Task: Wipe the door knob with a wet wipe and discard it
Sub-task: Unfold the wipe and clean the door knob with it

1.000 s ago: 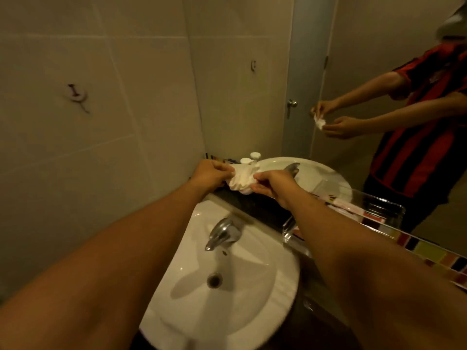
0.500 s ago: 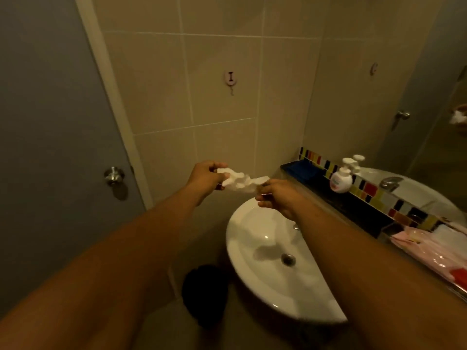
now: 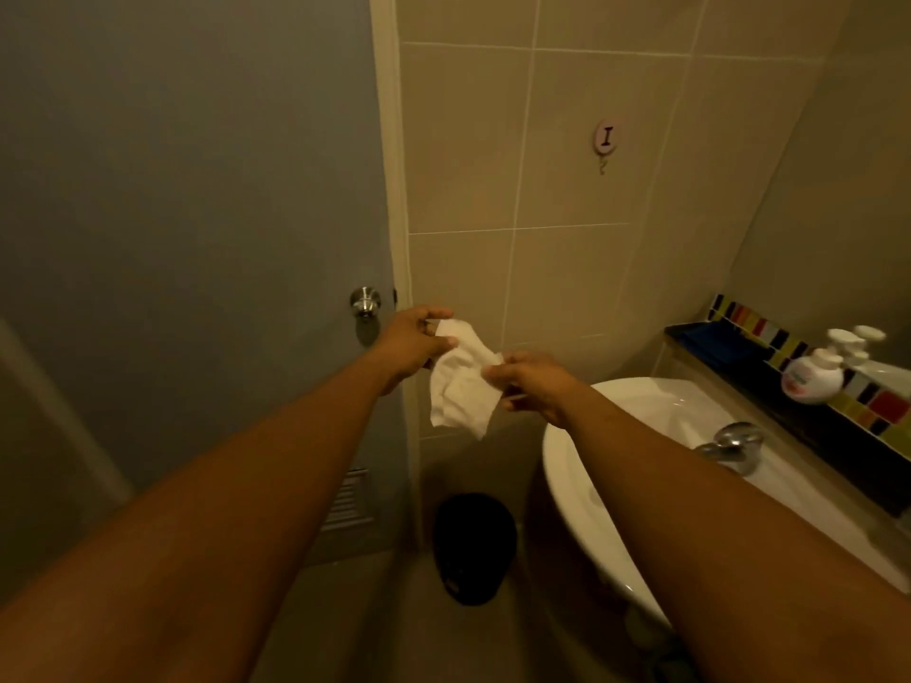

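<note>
A round silver door knob [image 3: 365,301] sticks out of the grey door [image 3: 197,214] near its right edge. A white wet wipe [image 3: 461,386] hangs half unfolded between both hands, just right of the knob and slightly lower. My left hand [image 3: 414,342] pinches the wipe's upper left corner, a short way from the knob and not touching it. My right hand [image 3: 530,382] grips the wipe's right edge. A black bin [image 3: 474,547] stands on the floor below the hands, between the door and the sink.
A white sink [image 3: 616,436] with a chrome tap [image 3: 732,443] fills the right side. A soap pump bottle [image 3: 813,379] stands on the dark ledge with its coloured tile strip [image 3: 887,411]. A small hook [image 3: 605,139] is on the tiled wall.
The view has swung left from the sink and mirror to the door. The wipe has gone from a bunched wad to a hanging sheet, and both hands are now near the knob.
</note>
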The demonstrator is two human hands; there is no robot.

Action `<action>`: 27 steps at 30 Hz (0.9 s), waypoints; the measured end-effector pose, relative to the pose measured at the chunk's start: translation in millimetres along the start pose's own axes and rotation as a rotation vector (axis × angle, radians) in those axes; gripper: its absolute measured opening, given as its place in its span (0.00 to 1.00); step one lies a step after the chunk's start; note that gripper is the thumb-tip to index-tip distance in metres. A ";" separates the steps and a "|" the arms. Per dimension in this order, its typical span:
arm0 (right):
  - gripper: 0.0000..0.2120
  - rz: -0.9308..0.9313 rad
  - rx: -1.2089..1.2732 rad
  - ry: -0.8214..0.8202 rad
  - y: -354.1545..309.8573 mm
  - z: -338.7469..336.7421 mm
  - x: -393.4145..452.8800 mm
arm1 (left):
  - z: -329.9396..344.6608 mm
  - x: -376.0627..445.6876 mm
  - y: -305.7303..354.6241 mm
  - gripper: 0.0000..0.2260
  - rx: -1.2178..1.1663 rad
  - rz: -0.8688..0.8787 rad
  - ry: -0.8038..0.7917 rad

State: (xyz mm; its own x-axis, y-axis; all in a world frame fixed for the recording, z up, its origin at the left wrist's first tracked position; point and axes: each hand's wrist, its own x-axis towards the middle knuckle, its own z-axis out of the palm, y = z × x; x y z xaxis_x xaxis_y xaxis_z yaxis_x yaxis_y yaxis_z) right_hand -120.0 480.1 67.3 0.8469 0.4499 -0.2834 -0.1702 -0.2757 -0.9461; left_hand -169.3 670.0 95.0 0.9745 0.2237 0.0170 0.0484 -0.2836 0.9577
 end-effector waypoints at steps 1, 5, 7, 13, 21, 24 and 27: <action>0.01 -0.015 -0.011 0.032 -2.9 6.6 6.5 | -7.7 0.9 -3.4 0.21 -0.006 -0.010 0.018; 0.02 -0.050 -0.012 0.060 -16.4 29.4 38.1 | -37.3 6.8 -20.7 0.24 -0.044 -0.072 0.067; 0.04 -0.050 0.011 0.060 -22.6 38.3 58.3 | -49.8 8.4 -30.7 0.26 0.013 -0.138 0.041; 0.10 0.037 -0.002 -0.057 -36.7 54.1 122.2 | -75.2 36.8 -62.0 0.07 0.155 -0.265 0.054; 0.13 0.089 -0.022 -0.288 -45.3 59.7 190.5 | -86.2 95.9 -71.3 0.11 0.136 -0.312 0.060; 0.09 0.104 -0.051 -0.292 -43.5 62.8 212.8 | -88.4 111.7 -81.4 0.08 0.141 -0.310 0.090; 0.11 0.123 -0.042 -0.216 -41.7 68.2 232.3 | -89.1 120.8 -90.6 0.10 0.045 -0.337 0.137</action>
State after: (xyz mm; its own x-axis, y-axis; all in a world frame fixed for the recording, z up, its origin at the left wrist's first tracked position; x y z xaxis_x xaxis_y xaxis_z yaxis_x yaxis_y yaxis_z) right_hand 49.5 654.1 30.2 0.6933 0.5801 -0.4276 -0.2404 -0.3732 -0.8961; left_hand -75.5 805.8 35.9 0.8639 0.4336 -0.2563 0.3745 -0.2127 0.9025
